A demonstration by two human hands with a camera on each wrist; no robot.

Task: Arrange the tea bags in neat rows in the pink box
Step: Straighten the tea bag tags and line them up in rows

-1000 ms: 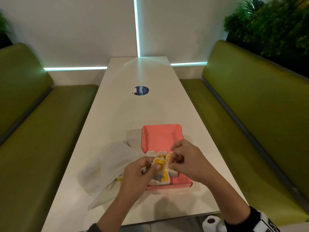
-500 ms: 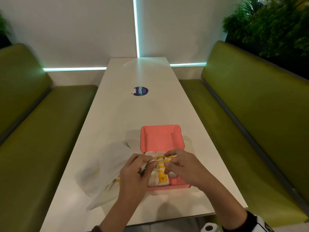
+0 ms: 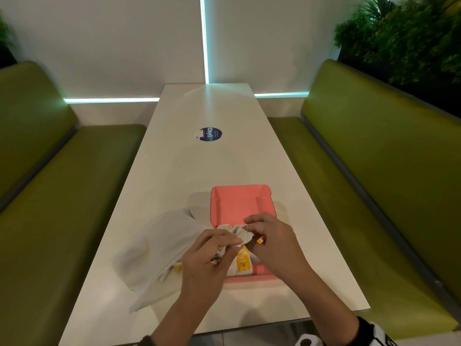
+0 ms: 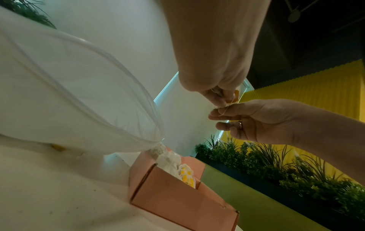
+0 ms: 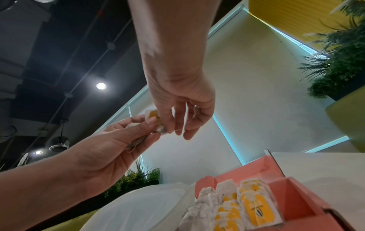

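Since a second ago, one tea bag (image 3: 243,235) has been lifted slightly; it is pinched by the left hand (image 3: 208,258), its string pinched by the right hand (image 3: 272,242), above the pink box (image 3: 240,203) on the worktop (image 3: 212,166), where other tea bags (image 5: 237,207) are stacked at the near end.

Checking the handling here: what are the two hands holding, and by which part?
One tea bag between them: the left hand pinches the pouch, and the right hand pinches its thin string above the pink box.
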